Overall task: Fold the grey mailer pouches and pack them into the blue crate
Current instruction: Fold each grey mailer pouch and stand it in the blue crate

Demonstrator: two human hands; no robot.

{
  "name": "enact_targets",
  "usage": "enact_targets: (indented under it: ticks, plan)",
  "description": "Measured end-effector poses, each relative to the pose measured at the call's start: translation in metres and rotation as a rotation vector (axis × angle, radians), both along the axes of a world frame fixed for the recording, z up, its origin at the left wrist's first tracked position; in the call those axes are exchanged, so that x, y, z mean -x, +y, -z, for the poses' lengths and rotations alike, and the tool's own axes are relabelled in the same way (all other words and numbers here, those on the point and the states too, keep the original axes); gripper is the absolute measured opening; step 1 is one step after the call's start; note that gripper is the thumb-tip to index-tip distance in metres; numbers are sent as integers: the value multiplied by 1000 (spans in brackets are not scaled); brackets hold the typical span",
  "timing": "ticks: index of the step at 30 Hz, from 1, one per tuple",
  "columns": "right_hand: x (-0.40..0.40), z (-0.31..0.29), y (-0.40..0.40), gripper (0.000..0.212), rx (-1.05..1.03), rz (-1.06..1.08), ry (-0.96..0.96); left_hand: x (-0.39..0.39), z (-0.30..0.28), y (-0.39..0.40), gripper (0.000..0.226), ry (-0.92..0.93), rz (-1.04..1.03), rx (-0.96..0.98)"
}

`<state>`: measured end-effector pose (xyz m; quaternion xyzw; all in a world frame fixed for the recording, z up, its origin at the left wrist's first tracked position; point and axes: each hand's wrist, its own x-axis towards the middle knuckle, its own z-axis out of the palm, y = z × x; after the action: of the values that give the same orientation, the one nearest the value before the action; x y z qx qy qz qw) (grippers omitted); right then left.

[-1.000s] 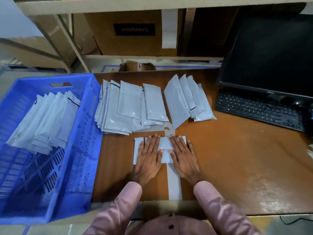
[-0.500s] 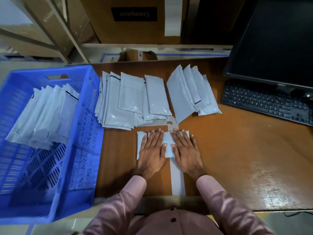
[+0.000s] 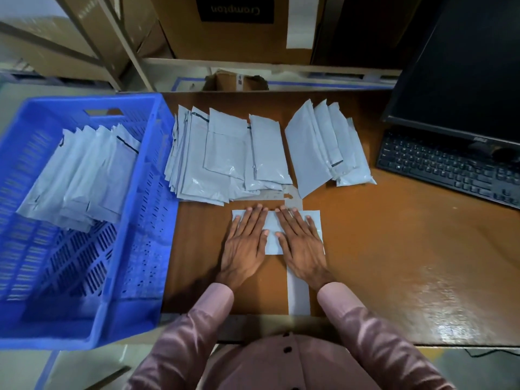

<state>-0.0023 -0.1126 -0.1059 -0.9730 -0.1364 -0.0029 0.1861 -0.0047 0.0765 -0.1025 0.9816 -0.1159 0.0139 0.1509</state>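
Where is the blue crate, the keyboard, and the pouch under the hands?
blue crate (image 3: 157,164), head view, on its right wall.
keyboard (image 3: 439,164), head view, on the keys near its middle.
pouch (image 3: 271,223), head view, on the bare strip between both hands.

We see a glossy brown wooden desk (image 3: 380,249) catching glare, behind the desk a pale metal shelf (image 3: 253,66) carrying a cardboard box (image 3: 239,26), right of the desk's middle a dark monitor (image 3: 464,66) over a black keyboard (image 3: 450,167), below the desk's near edge a grey floor (image 3: 478,370).
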Motion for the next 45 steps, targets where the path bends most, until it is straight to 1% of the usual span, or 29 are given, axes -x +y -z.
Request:
enact_targets:
  ticks: [9,21,25,28,32,34,36,40,45]
  plan:
    - [-2,-3,1,56,57,-7,-1,-3,0,0,57,37,-4,20]
    - [-2,-13,4,55,26,4,18,-4,-4,-2,55,50,-28,56]
    - [0,-12,2,55,11,0,31,-2,-5,-1,56,47,-22,39]
    - [0,-13,-3,57,-31,-11,84,-4,-9,-1,58,65,-15,33]
    - [5,-13,-25,59,62,23,41,-6,-13,-8,59,50,19,-4]
    - [7,-10,-32,59,65,8,49,-5,-8,-10,59,39,62,-44]
    - [7,-8,-32,59,64,8,62,-5,-5,-10,59,33,58,-71]
    - [5,-9,-29,58,81,23,69,-6,-5,-12,59,28,55,-82]
    - [3,-9,-30,56,72,22,71,-8,-1,-11,58,30,56,-52]
